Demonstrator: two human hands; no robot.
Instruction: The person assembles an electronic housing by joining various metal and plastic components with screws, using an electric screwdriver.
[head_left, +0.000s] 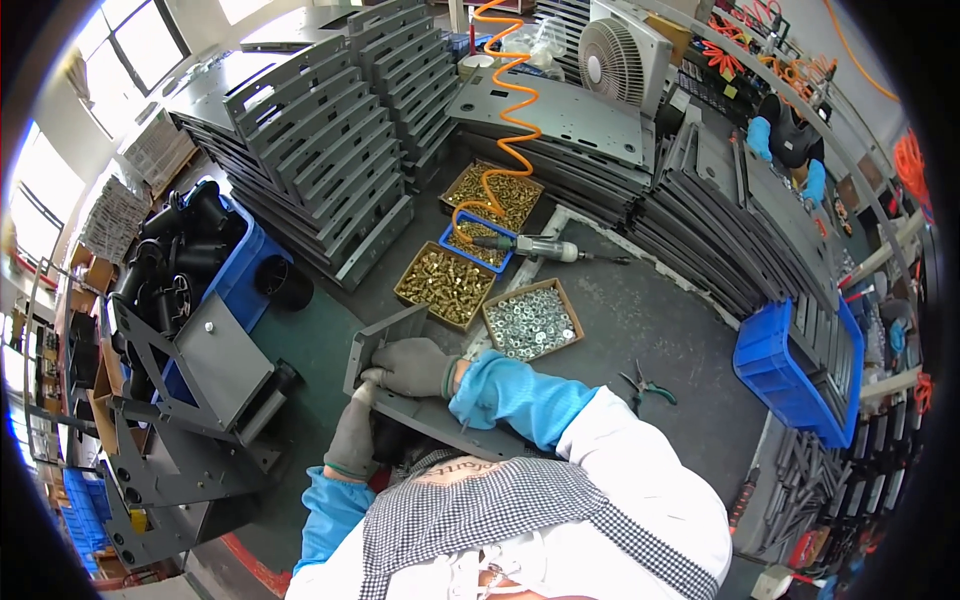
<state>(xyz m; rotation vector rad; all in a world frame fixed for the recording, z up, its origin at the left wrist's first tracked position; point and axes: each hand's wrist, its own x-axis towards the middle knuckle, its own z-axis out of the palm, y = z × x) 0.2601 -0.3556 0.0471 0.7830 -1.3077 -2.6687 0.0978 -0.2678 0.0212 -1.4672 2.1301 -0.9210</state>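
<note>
A dark grey bent metal bracket (408, 326) with an upright flange lies against my apron, close to my body. My left hand (352, 442), in a grey glove, is closed at the bracket's near left side, its fingertips by the flange. Over the bracket, my gloved right hand (412, 368) is closed, fingers curled at the flange's inner face; whatever they pinch is hidden. Beyond the hands stand cardboard boxes of brass-coloured fasteners (445, 285) and of silver nuts (530, 320). An air-powered hand tool (545, 248) on an orange coiled hose (515, 110) rests across a small blue tray (448, 244).
Green-handled pliers (650, 388) lie to the right. Stacked grey metal panels (320, 150) rise at the far left, with more panels (720, 210) at the right. A blue crate (262, 235) of black parts stands left; another blue crate (785, 365) stands right. A fan (612, 60) is at the back.
</note>
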